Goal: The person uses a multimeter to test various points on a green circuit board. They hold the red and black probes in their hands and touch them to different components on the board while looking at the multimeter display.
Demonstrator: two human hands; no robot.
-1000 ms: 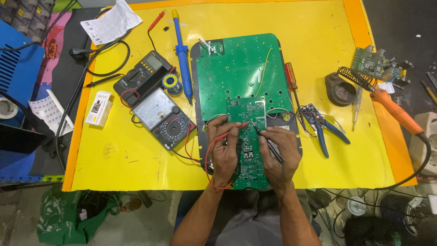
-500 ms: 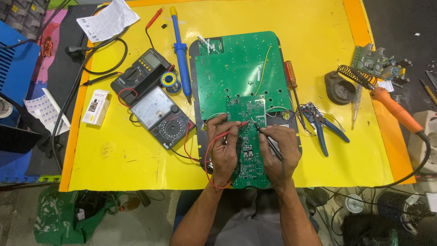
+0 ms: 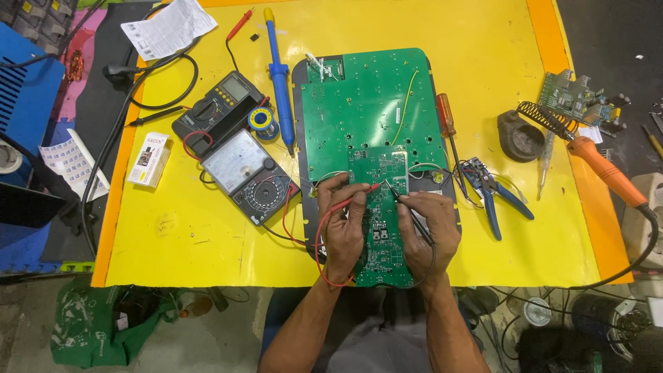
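A large green circuit board (image 3: 366, 110) lies on the yellow mat (image 3: 207, 242), with a smaller green board (image 3: 381, 228) laid over its near end. My left hand (image 3: 343, 224) pinches a red test probe (image 3: 359, 191) whose red lead loops down past my wrist. My right hand (image 3: 427, 231) grips a black test probe (image 3: 407, 207). Both probe tips meet on the smaller board near its upper middle. The leads run to an analog multimeter (image 3: 250, 176) left of the boards.
A digital multimeter (image 3: 217, 110), solder spool (image 3: 263, 121), blue desoldering pump (image 3: 278, 72) and white box (image 3: 150, 159) lie to the left. Right of the boards sit a red-handled screwdriver (image 3: 447, 121), blue pliers (image 3: 494, 197), a soldering iron stand (image 3: 525, 131), an orange soldering iron (image 3: 608, 173) and a small board (image 3: 577, 100).
Both hands stay on the smaller board with the probes. The probe tips have shifted only slightly; the view has moved a little.
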